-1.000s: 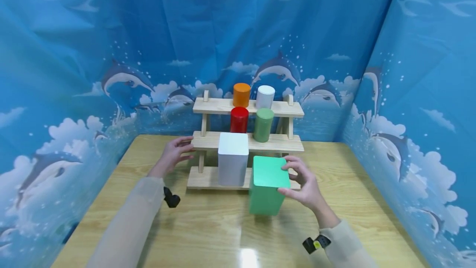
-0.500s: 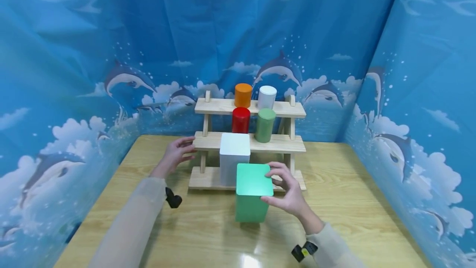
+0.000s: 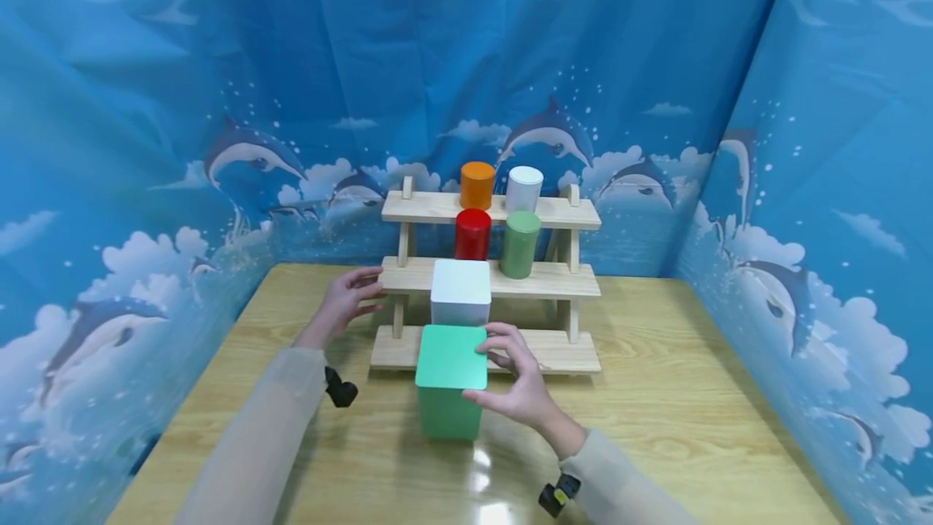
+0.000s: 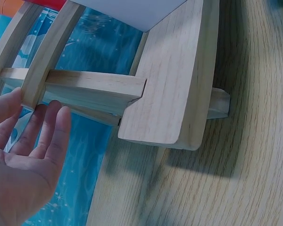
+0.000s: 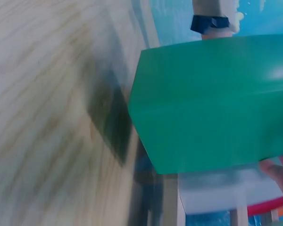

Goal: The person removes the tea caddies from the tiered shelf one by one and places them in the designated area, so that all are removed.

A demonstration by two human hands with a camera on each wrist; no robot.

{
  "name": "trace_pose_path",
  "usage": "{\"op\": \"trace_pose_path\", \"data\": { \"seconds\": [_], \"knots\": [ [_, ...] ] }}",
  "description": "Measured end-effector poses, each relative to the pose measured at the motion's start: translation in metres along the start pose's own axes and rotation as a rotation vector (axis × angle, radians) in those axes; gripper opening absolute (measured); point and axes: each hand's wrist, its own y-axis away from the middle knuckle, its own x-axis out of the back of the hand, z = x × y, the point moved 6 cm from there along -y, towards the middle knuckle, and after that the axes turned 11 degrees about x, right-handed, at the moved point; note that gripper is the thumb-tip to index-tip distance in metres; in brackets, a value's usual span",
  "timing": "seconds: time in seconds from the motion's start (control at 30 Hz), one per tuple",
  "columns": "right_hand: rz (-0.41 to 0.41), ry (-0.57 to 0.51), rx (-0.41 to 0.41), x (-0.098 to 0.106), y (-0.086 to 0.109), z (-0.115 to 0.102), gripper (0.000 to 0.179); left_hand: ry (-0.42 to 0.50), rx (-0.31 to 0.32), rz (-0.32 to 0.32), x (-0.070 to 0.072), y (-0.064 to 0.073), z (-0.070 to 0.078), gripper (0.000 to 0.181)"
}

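My right hand (image 3: 521,383) grips a green rectangular box (image 3: 452,383) by its upper right side, thumb in front and fingers behind. In the right wrist view the green box (image 5: 212,103) hangs over the table, its shadow apart from it. My left hand (image 3: 342,306) holds the left end of the middle board of a three-tier wooden display shelf (image 3: 408,274). Its thumb and fingertips lie on either side of that board end in the left wrist view. On the bottom board stands a white box (image 3: 461,286), partly hidden behind the green one.
A red cylinder (image 3: 472,235) and a green cylinder (image 3: 521,245) stand on the middle board. Above them, an orange cylinder (image 3: 477,186) and a white cylinder (image 3: 523,189) occupy the top board. Blue dolphin-print curtains (image 3: 466,63) enclose the wooden table (image 3: 656,395).
My right hand has carried the green box leftward and slightly nearer, from the right of the white box to in front of it. My left hand keeps its place on the shelf.
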Motion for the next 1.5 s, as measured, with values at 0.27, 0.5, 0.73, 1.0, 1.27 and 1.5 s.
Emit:
{"op": "trace_pose_path", "data": {
  "seconds": [0.27, 0.5, 0.73, 1.0, 1.27, 1.5],
  "knots": [
    [-0.022, 0.037, 0.006, -0.026, -0.003, 0.007, 0.052, 0.008, 0.006, 0.000, 0.001, -0.002, -0.001, 0.047],
    [-0.025, 0.029, -0.006, -0.041, -0.007, 0.013, 0.053, -0.001, -0.001, 0.001, 0.002, -0.003, -0.002, 0.046],
    [-0.024, 0.040, -0.022, -0.051, -0.009, 0.018, 0.053, -0.019, -0.023, -0.008, 0.002, -0.004, 0.000, 0.046],
    [-0.030, 0.044, -0.043, -0.058, -0.008, 0.022, 0.052, -0.025, -0.039, -0.009, 0.003, -0.003, -0.002, 0.045],
    [-0.064, 0.031, -0.088, -0.060, -0.006, 0.026, 0.056, -0.048, -0.035, -0.005, 0.002, -0.004, -0.003, 0.045],
    [-0.111, 0.030, -0.057, -0.057, -0.004, 0.026, 0.061, -0.031, -0.010, 0.001, 0.002, -0.004, -0.002, 0.046]
  ]
}}
